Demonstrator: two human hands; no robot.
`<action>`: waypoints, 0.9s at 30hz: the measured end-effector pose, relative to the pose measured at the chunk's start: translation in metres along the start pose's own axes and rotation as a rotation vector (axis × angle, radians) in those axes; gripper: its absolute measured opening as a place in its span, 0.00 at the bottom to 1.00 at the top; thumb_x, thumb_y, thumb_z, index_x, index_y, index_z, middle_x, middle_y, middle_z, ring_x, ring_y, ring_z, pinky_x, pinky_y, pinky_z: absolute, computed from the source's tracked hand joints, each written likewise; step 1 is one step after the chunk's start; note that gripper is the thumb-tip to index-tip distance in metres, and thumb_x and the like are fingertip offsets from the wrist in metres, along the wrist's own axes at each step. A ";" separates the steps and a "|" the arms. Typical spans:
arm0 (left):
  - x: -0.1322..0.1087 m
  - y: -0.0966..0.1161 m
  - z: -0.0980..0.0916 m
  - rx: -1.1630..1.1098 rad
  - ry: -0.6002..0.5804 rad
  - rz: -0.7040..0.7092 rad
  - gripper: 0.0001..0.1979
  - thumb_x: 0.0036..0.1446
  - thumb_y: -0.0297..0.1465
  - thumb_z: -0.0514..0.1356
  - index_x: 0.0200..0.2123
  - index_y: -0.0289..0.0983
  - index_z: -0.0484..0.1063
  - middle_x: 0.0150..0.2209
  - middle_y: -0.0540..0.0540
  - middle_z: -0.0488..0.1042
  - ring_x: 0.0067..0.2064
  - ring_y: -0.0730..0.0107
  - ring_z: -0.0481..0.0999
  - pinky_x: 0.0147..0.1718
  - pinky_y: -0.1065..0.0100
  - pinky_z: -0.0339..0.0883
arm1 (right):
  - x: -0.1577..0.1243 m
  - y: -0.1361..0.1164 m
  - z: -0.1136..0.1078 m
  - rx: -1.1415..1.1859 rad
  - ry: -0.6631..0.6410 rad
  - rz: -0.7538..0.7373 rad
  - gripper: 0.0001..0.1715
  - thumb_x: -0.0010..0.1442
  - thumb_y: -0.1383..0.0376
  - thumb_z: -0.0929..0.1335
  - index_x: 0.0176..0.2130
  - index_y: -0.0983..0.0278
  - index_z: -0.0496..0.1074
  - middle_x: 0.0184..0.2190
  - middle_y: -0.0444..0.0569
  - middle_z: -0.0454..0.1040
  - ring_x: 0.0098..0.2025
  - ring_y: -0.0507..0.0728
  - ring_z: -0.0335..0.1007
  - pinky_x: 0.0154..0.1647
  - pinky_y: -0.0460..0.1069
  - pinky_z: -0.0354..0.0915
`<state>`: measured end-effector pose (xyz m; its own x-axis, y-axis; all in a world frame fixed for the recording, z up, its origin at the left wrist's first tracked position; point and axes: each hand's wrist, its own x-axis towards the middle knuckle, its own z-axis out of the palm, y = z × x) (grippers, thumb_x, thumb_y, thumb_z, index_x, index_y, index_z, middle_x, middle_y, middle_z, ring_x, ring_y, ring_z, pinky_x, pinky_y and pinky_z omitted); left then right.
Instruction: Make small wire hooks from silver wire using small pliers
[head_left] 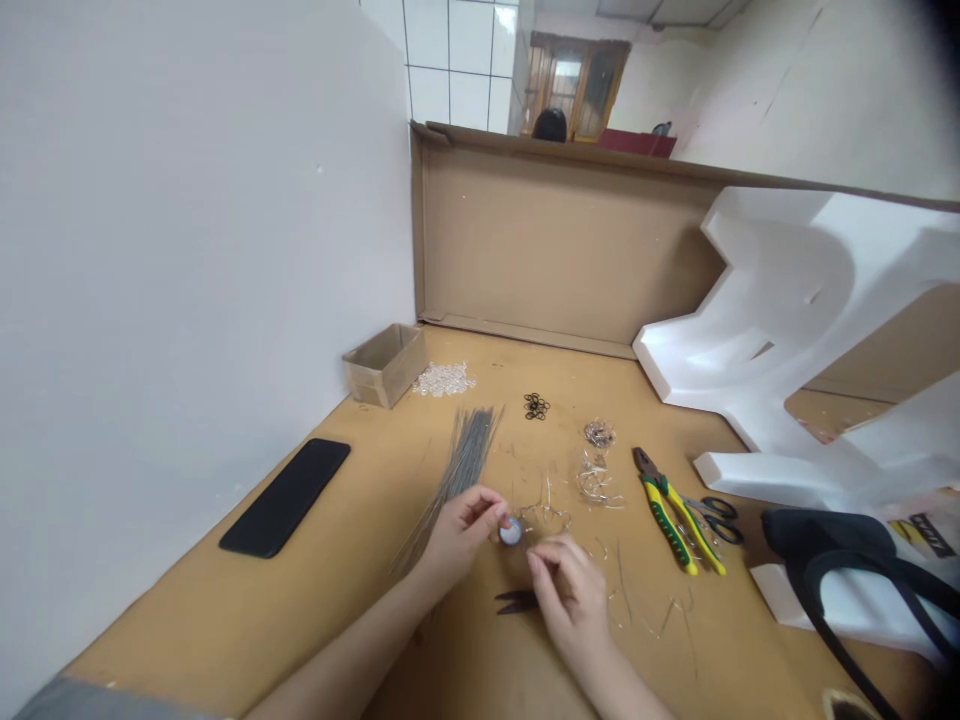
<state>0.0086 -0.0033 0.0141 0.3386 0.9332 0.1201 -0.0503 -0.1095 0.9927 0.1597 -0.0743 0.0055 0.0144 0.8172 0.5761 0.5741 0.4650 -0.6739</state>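
My left hand (463,528) is closed in a pinch on a small round whitish-blue disc (510,532) just above the table. Close beside it, my right hand (574,592) has thumb and forefinger pressed together; whatever they grip is too thin to make out. A bundle of straight grey wires (470,452) lies behind and left of my left hand. Bent thin wires (547,516) lie just beyond both hands. From under my right hand stick out the dark tips of a pointed tool (514,602), the rest of it hidden.
Yellow-green pliers (667,520) and scissors (721,520) lie to the right. Farther back are wire pieces (595,482), a wire tangle (599,433), black rings (535,406) and clear bits (445,379). A small box (386,368), black phone (289,496) and white foam (772,260) stand around.
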 end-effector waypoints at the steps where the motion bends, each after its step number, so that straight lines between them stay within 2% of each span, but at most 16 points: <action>1: -0.001 -0.001 0.002 0.053 -0.035 0.048 0.08 0.55 0.34 0.55 0.28 0.34 0.68 0.26 0.49 0.71 0.27 0.75 0.69 0.29 0.72 0.63 | 0.003 0.000 -0.002 -0.049 0.001 -0.068 0.07 0.57 0.70 0.63 0.35 0.64 0.70 0.29 0.50 0.72 0.32 0.54 0.66 0.33 0.50 0.63; 4: -0.006 -0.004 0.007 0.190 -0.092 0.221 0.07 0.55 0.31 0.55 0.28 0.34 0.70 0.28 0.47 0.70 0.32 0.72 0.69 0.32 0.71 0.63 | 0.008 0.003 -0.005 -0.183 -0.040 -0.147 0.11 0.57 0.71 0.63 0.41 0.63 0.69 0.34 0.52 0.73 0.39 0.57 0.67 0.42 0.55 0.63; 8: -0.008 -0.007 0.010 0.183 -0.117 0.285 0.06 0.54 0.30 0.57 0.29 0.34 0.72 0.29 0.46 0.68 0.32 0.72 0.68 0.31 0.72 0.62 | 0.006 0.008 -0.003 -0.229 -0.119 -0.078 0.08 0.58 0.69 0.62 0.39 0.63 0.68 0.32 0.50 0.74 0.34 0.56 0.69 0.36 0.52 0.65; 15: -0.011 -0.009 0.015 0.010 -0.141 0.206 0.05 0.52 0.29 0.58 0.30 0.33 0.72 0.30 0.46 0.67 0.29 0.75 0.68 0.28 0.72 0.64 | -0.001 0.008 0.002 -0.084 -0.155 0.008 0.08 0.60 0.69 0.60 0.38 0.63 0.67 0.26 0.45 0.73 0.26 0.52 0.70 0.28 0.44 0.64; 19: -0.013 -0.007 0.017 -0.107 -0.128 0.099 0.04 0.50 0.28 0.59 0.31 0.33 0.71 0.29 0.47 0.68 0.28 0.74 0.70 0.29 0.71 0.66 | -0.001 0.011 0.002 -0.080 -0.143 -0.011 0.07 0.60 0.70 0.60 0.37 0.63 0.66 0.25 0.46 0.73 0.26 0.52 0.69 0.28 0.45 0.63; 27: -0.013 -0.006 0.018 -0.140 -0.134 0.019 0.06 0.52 0.31 0.58 0.30 0.33 0.69 0.24 0.50 0.68 0.26 0.76 0.68 0.28 0.71 0.64 | 0.001 0.010 -0.002 -0.087 -0.196 -0.029 0.08 0.59 0.71 0.61 0.37 0.62 0.67 0.28 0.46 0.74 0.28 0.52 0.70 0.30 0.45 0.62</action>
<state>0.0210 -0.0207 0.0068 0.4576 0.8767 0.1485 -0.1853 -0.0694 0.9802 0.1674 -0.0697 -0.0001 -0.1579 0.8585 0.4879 0.6403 0.4651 -0.6113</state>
